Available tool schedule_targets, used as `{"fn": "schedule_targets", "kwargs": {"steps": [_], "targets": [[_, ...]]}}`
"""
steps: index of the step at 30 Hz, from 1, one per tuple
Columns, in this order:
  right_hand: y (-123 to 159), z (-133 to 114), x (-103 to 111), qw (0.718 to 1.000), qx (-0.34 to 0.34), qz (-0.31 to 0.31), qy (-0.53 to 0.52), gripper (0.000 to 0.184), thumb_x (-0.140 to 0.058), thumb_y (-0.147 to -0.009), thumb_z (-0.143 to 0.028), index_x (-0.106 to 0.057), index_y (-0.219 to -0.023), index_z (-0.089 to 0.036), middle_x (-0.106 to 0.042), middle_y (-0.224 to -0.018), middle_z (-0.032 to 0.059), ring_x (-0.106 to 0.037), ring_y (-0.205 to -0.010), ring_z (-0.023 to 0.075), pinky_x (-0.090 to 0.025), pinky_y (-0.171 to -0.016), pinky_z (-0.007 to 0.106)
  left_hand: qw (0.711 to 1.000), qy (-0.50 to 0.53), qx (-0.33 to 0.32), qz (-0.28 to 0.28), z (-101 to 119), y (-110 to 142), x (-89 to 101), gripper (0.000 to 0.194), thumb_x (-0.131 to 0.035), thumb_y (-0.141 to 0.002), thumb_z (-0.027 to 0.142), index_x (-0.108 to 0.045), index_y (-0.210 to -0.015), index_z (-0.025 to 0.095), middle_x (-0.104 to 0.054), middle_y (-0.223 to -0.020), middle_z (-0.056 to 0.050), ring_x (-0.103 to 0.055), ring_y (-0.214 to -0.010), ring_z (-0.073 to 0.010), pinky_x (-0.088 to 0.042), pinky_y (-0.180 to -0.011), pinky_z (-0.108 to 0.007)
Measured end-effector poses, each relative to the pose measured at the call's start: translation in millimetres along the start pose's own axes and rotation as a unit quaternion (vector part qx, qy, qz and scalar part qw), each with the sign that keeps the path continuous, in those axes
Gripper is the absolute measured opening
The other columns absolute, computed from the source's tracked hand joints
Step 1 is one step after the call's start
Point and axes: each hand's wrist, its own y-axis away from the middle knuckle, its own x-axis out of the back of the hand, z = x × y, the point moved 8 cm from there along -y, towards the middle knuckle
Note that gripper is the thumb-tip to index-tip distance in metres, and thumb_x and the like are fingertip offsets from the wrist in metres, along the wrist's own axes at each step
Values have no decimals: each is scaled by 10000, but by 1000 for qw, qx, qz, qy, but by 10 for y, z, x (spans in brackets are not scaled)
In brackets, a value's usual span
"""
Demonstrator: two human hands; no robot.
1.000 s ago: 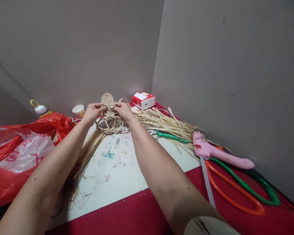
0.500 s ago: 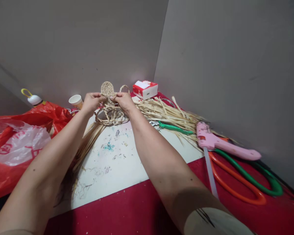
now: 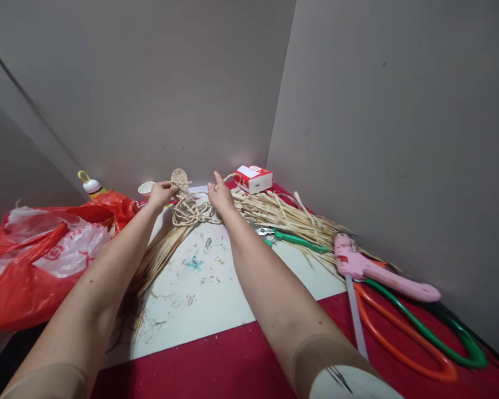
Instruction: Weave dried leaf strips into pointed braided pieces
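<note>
At the far side of the white board, my left hand [image 3: 162,194] pinches the left edge of a woven straw piece [image 3: 179,178], an oval of coiled braid held upright. Below it a loose tangle of braided straw cord [image 3: 191,212] lies over the board. My right hand [image 3: 220,197] is to the right, apart from the oval, with its index finger and thumb spread. A loop of the braided cord [image 3: 234,176] shows just beyond those fingers. Whether the right hand touches the cord is hard to see.
Straw strands [image 3: 283,213] lie right of my hands, with green-handled pliers [image 3: 297,240] beside them. A pink glue gun [image 3: 357,266] rests near large scissors handles [image 3: 407,332]. A red plastic bag [image 3: 45,266], a paper cup [image 3: 146,189] and a tissue pack [image 3: 253,179] are around the board [image 3: 183,321].
My right hand has let go of the woven oval and moved right, its fingers spreading. The left hand keeps its pinch. The whole view has shifted a little.
</note>
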Motion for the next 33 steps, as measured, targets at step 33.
{"fn": "schedule_targets", "kwargs": {"steps": [33], "targets": [[109,132,300,984,-106,144,-1,617,-400,-938,-410,-399,-1404,-7,-540,-1292,294,-562,-1158,382,-406,-961,504,864,-380,-243,-226,579,1127,-467,321,-572,-831,250,-669,-1126,169,-690,-1126,-115,-628,-1037,-244,-469,-944,-377]]}}
